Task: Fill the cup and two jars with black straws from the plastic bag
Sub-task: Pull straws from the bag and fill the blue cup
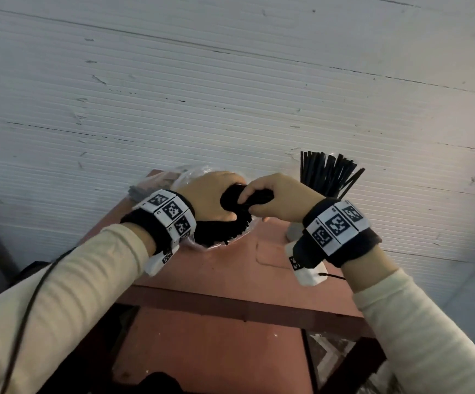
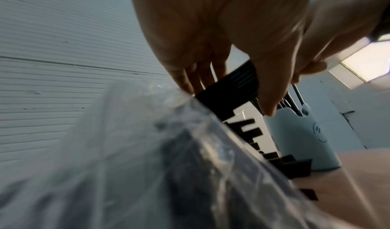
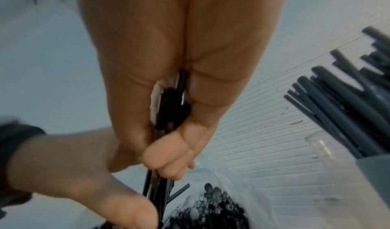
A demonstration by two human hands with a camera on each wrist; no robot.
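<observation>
Looking down from the head view, I see my left hand (image 1: 210, 194) and right hand (image 1: 276, 197) both curled around a bunch of black straws (image 1: 247, 199) at the mouth of the plastic bag (image 1: 191, 172) on the red table (image 1: 230, 263). Behind my right hand, a cup (image 1: 294, 231) bristles with straws. My left wrist view shows fingers (image 2: 190, 76) clamped on the bunch above the bag, the pale cup (image 2: 299, 137) beyond. My right wrist view shows fingers (image 3: 168, 149) closed on straws, loose ones filling the bag below.
</observation>
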